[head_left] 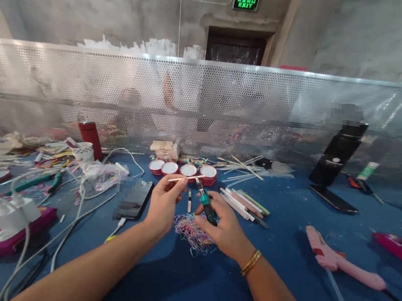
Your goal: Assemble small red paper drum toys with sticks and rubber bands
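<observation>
Between the fingertips of my left hand is a thin pale wooden stick, held nearly level. My right hand is closed round a pair of teal-and-black pliers. Their metal jaws are at the right end of the stick; whether they grip it I cannot tell. Under my hands lies a heap of coloured rubber bands. A short stick with dark bands rests just behind the heap. Several small red drums with white tops stand in a row beyond my hands.
White and coloured glue sticks or pens lie to the right, with a pink glue gun farther right. A phone, cables and a purple power strip occupy the left. A perforated metal screen stands across the back.
</observation>
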{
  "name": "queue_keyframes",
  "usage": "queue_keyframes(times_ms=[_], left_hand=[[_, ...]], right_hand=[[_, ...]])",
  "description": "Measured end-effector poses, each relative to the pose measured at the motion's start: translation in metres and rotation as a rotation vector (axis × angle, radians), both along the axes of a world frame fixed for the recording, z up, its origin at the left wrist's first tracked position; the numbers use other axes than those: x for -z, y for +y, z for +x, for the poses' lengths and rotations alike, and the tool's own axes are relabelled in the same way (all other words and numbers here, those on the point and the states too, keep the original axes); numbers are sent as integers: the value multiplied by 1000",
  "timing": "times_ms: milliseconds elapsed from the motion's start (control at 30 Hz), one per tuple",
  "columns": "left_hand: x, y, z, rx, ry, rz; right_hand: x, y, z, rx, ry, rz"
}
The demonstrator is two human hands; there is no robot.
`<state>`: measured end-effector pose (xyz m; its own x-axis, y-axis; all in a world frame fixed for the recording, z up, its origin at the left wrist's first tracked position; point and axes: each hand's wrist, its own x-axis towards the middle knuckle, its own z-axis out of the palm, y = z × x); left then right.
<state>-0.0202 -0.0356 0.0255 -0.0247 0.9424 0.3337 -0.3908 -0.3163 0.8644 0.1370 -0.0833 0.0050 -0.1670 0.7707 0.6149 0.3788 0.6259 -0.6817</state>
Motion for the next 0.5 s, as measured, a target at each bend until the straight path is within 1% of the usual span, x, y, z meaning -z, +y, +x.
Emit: queue_keyframes(times_ms=[200,500], left_hand=[[3,0,2,6,41,2],[-1,-4,3,5,84,3]], right_hand=[[0,1,0,-52,64,-45],[1,0,0,-78,129,-93]])
